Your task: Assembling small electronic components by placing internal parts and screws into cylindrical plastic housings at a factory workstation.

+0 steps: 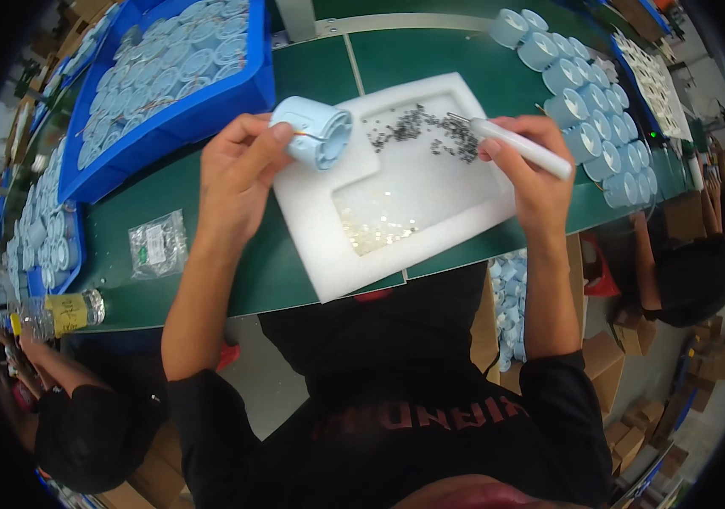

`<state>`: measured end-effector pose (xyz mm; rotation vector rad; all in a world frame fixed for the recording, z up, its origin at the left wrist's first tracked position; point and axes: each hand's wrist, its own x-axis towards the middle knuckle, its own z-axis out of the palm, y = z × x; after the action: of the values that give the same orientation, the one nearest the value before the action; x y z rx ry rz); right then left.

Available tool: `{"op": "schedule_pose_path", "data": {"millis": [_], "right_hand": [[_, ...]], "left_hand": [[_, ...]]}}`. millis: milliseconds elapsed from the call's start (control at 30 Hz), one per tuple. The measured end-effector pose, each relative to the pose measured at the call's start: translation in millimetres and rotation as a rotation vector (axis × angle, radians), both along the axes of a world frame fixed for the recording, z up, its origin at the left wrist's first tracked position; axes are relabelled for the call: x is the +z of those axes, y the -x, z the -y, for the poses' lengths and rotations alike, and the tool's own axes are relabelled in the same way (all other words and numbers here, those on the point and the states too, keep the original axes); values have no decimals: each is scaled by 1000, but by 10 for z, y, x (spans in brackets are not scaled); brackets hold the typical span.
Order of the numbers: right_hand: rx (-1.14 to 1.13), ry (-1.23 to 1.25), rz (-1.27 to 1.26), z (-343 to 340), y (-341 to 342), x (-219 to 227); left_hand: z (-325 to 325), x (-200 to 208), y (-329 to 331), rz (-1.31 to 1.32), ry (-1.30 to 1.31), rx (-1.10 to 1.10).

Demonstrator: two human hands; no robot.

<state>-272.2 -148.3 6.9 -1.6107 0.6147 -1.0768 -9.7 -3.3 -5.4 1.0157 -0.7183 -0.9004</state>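
My left hand (239, 165) grips a light blue round plastic housing (299, 127), tilted so its ribbed open end faces right; a thin orange-brown wire runs over its side. In my right hand (539, 174) is a white pen-shaped screwdriver (525, 148), its thin metal tip pointing left over small black screws (411, 125). The screws lie scattered in the far part of a white foam tray (301, 229). Small shiny, pale pieces (371, 225) are spread in its near part. Whether a screw sits on the tip is too small to tell.
A blue bin (269, 64) full of similar housings stands at the far left. Rows of light blue housings (583, 140) cover the right of the green table (311, 59). A clear plastic bag (159, 246) and a bottle (69, 314) lie left. Other people sit at both sides.
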Motion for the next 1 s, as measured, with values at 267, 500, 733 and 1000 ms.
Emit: {"op": "schedule_pose_path", "data": {"millis": [267,500,733,1000], "right_hand": [[36,337,-3,-543,-213,206],[67,433,-2,-555,-394,154],[87,470,-26,-541,-408,130],[72,432,-17,-529,-393,108]], "left_hand": [[-18,38,44,-245,41,-88],[-42,41,54,-228,-4,-115],[-36,62,111,-218,-16,-110],[-18,40,91,-214,-23,-87]]}}
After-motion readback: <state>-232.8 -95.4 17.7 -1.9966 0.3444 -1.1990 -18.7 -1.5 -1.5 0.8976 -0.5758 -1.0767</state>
